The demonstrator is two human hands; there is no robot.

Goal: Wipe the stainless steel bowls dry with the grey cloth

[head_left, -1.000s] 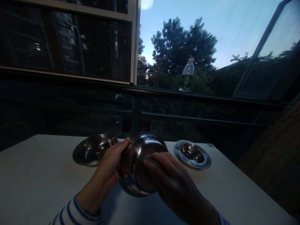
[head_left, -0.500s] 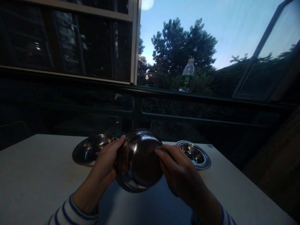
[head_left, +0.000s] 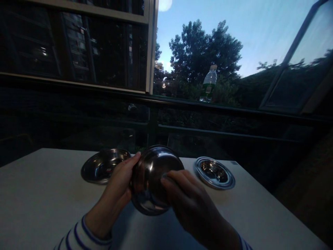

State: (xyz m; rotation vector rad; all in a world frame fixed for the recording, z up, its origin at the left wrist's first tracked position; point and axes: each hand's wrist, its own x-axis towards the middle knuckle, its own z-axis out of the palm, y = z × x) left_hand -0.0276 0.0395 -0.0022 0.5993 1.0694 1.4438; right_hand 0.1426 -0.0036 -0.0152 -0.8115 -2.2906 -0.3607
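Note:
A shiny steel bowl is held up above the table, tilted so its outer side faces me. My left hand grips it by the left side, with the thumb up near the rim. Against the outside of the bowl rests my right hand, its fingers bent and pressed together. Whatever those fingers may hold is hidden by the hand and the dim light. Behind my left hand a wide steel bowl sits on the white table. Beyond my right hand lies a rimmed steel dish, open side up.
The white table stretches to both sides beneath my arms. Past its far edge runs a dark railing below a window. A clear bottle with a green label stands upright at the window.
My right hand has slid left across the outside of the bowl, from near its right edge toward the middle. My left hand keeps its hold on the bowl.

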